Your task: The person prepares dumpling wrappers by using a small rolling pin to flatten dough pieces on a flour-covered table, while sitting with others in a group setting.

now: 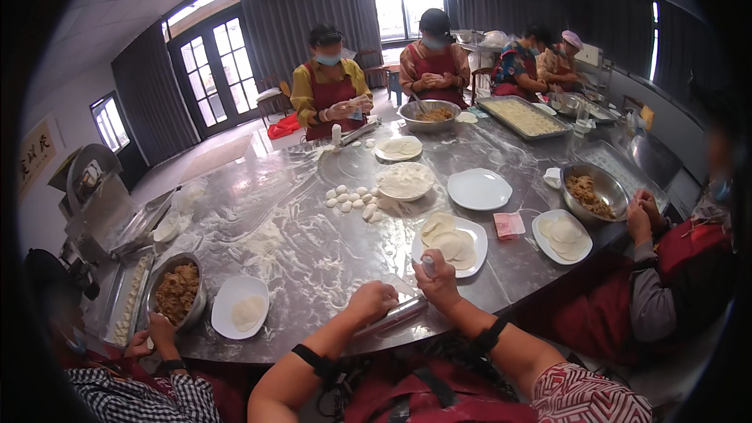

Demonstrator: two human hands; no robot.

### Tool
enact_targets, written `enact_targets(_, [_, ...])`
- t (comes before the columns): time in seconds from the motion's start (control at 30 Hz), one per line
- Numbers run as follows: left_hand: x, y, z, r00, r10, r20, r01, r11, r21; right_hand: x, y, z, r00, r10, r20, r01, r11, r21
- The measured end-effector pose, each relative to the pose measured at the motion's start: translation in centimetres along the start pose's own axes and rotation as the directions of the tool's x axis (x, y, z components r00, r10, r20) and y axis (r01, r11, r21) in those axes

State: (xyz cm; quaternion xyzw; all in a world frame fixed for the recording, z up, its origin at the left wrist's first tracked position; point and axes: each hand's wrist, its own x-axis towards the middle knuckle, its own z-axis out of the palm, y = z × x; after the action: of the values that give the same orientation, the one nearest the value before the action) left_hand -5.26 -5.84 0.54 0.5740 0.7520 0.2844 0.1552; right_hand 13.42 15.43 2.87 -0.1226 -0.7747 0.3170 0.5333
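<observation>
At the table's near edge, my left hand [374, 301] is closed at the left of a long metal-looking roll or bar [396, 312]; what it grips cannot be made out. My right hand [437, 282] is wrapped around a whitish cylindrical thing [429, 266] whose rounded end shows above the fist, near the other end of the bar. A thin pale sheet [405, 286] lies between the hands. Just beyond my right hand is a white square plate [480, 235] with several round dough wrappers [449, 244]. Small white dough pieces [357, 195] lie farther off beside a bowl of flour [405, 181].
Co-workers sit or stand around the floured metal table [305, 258]. A filling bowl [201, 299] and a plate [219, 311] stand left, another bowl [614, 179] and wrapper plate [539, 229] right. An empty white plate [479, 189] and a pink packet [509, 225] lie beyond my right hand.
</observation>
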Motion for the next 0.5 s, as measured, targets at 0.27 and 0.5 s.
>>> enact_targets(0.27, [-2.7, -2.0, -0.2, 0.973, -0.229, -0.029, 0.221, 0.959, -0.179, -0.7, -0.2, 1.5, 1.000, 0.001, -0.021, -0.001, 1.000, -0.027])
enact_targets(0.5, [-0.7, -3.8, -1.9, 0.990, -0.079, 0.116, 0.098, 0.981, -0.170, 0.5, -0.7, 2.2, 1.000, 0.000, -0.004, 0.000, 1.000, -0.003])
